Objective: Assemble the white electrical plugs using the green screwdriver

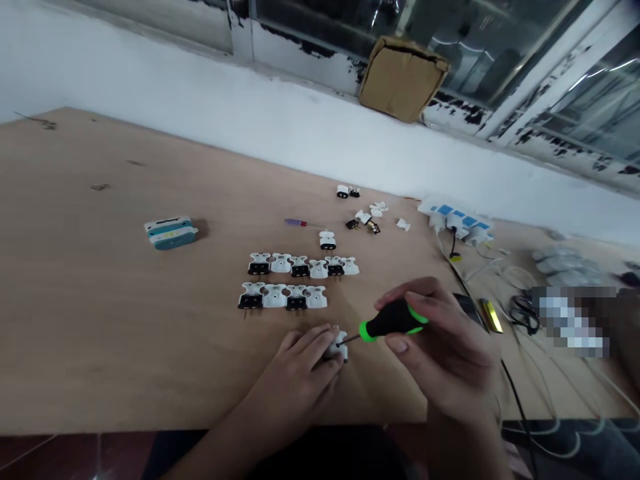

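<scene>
My right hand [445, 340] grips a black and green screwdriver [395, 319] by its handle. The shaft slants down to the left, and its tip meets a small white plug adapter [342, 348] on the table. With its fingers closed over the left side of that adapter, my left hand [305, 367] pins it down and hides part of it. Just beyond lie two rows of white plug casings, a front row [275, 296] and a back row [319, 269], several with black pronged bases. Another white and black plug adapter [327, 241] stands behind them.
A purple screwdriver [295, 222] and loose plug parts [363, 217] lie farther back. A teal and white box [171, 233] is at the left. Toward the right are a power strip [457, 222], tangled cables and a yellow object [491, 315]. A cardboard box [403, 80] rests on the window ledge.
</scene>
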{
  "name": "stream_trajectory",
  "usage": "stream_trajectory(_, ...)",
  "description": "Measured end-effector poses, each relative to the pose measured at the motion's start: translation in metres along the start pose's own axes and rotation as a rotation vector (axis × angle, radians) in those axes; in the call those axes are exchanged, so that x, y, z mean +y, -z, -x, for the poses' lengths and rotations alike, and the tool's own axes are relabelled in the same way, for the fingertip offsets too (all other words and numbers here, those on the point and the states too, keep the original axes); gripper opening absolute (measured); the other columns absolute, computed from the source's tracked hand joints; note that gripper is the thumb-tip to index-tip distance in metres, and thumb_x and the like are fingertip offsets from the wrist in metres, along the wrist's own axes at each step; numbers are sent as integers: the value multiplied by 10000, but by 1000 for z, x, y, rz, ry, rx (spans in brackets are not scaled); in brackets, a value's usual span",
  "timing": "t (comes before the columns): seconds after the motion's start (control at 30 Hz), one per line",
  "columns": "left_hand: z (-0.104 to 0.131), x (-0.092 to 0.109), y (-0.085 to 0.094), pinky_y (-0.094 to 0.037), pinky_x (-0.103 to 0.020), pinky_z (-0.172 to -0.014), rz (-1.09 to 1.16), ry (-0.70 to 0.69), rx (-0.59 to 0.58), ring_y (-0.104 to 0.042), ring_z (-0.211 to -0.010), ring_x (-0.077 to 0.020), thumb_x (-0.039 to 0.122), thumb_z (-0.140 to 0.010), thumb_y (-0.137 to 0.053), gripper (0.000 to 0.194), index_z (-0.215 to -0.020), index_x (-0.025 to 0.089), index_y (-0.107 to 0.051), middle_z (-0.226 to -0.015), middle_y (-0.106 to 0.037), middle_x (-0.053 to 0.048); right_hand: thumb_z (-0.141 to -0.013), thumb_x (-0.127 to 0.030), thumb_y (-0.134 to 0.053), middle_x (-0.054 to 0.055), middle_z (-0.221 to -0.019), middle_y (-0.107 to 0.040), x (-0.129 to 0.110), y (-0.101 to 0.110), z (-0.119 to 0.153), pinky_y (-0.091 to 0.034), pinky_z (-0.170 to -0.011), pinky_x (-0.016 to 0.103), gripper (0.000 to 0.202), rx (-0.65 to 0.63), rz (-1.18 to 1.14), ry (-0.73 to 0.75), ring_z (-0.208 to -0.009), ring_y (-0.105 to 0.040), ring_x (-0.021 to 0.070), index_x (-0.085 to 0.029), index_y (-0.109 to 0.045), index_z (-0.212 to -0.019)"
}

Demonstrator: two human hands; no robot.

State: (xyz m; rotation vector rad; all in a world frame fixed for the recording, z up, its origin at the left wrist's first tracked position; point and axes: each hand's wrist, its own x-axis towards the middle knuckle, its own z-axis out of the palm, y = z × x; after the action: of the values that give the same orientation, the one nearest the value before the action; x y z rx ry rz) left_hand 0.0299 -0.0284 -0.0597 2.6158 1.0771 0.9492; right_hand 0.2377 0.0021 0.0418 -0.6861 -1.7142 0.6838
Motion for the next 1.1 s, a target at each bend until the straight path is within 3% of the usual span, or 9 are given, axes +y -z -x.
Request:
stream_trajectory(0.17, -1, 1, -1, -547, -435, -1051, 14, 27, 42, -645, -1287, -252, 178, -1037, -593, 223, -1189, 224, -750, -1405, -694, -85, -962, -76, -587, 90, -1400, -696, -4, 1, 7, -638, -965, 539, 554, -17, 57, -70, -1238, -678, 310, -332, -652, -1449)
stream_trajectory(0.27, -2, 1, -1, -552, -431, -1037, 21, 29, 69, -649, -1270, -255, 171, -1023, -603, 209, -1162, 220, -752, -1391, -694, -88, -948, -27, -587, 81, -1293, -729, -5, 0, 5, -674, -891, 486, 574, -53, -14, -43, -1205, -692, 293, -337, -662, -1426)
stream_trajectory(0.43, -1, 6, -6, -561, -457, -1025, -7, 64, 49, -648, -1271, -272, 113, -990, -561, 276, -1181, 219, -730, -1372, -703, -84, -889, -42, -708, 69, -1218, -626, 5, -2, 5, -666, -873, 446, 586, 8, -18, -42, -1088, -683, 242, -363, -688, -1379)
stream_trajectory(0.53, -1, 9, -10, -568, -475, -1018, -29, 85, 49, -651, -1262, -286, 75, -934, -542, 341, -1199, 203, -715, -1355, -708, -95, -900, -85, -705, 95, -1330, -612, 9, 0, 10, -658, -907, 480, 622, 29, 49, -46, -1122, -672, 265, -368, -639, -1451)
stream_trajectory(0.63, -3, 11, -13, -587, -459, -969, -18, 106, 86, -676, -1202, -280, 68, -894, -539, 349, -1155, 212, -719, -1305, -722, -91, -967, -100, -585, 106, -1462, -633, 5, 4, 9, -658, -945, 483, 638, -39, 109, -32, -1228, -674, 285, -347, -538, -1554)
stream_trajectory(0.77, -2, 9, -13, -588, -457, -971, -5, 106, 90, -678, -1204, -282, 71, -886, -532, 373, -1171, 223, -719, -1286, -729, -86, -972, -70, -554, 80, -1383, -716, -1, 7, 2, -671, -941, 423, 617, -93, 90, 32, -1268, -682, 261, -323, -563, -1535)
stream_trajectory(1.1, -3, 9, -6, -603, -490, -1031, -2, 105, -4, -672, -1241, -289, 63, -903, -511, 407, -1209, 236, -718, -1306, -724, -89, -956, -2, -537, 79, -1369, -695, 1, 4, 0, -636, -992, 361, 647, -87, 18, 80, -1261, -682, 215, -300, -564, -1530)
